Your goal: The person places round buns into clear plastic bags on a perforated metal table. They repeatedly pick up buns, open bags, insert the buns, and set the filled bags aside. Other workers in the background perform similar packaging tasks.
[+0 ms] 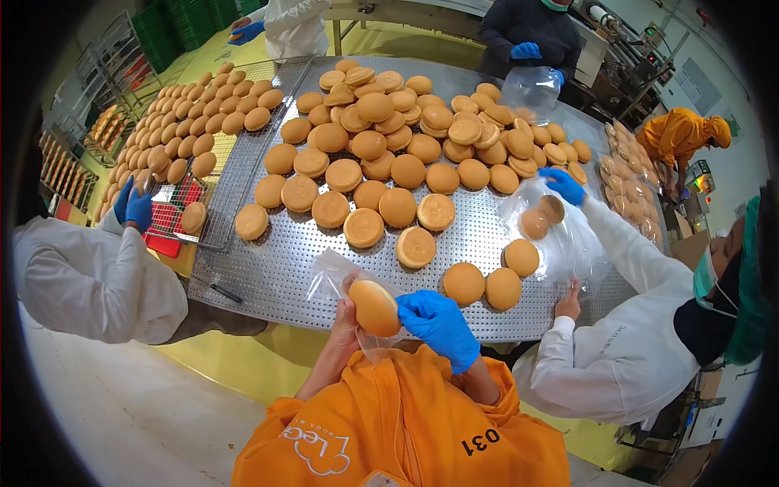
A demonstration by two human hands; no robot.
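My bare left hand (pixel 345 316) holds a clear plastic bag (pixel 330 274) near the table's front edge. A round bun (pixel 374 308), tilted on its side, stands at the bag's mouth. My right hand (pixel 439 325), in a blue glove, grips the bun's right edge between thumb and fingers. Beyond my hands, many round buns (pixel 368 145) lie piled and scattered on the perforated metal table (pixel 292 280); some show browned tops, others flat undersides. Several buns (pixel 464 283) rest just right of my gloved hand.
A co-worker on the right handles a clear bag with buns (pixel 541 222). Another on the left stands by a wire rack of buns (pixel 182 122). Two people work across the table. Filled bags (pixel 627 176) lie at the far right, and a dark pen-like object (pixel 226 293) at the front left.
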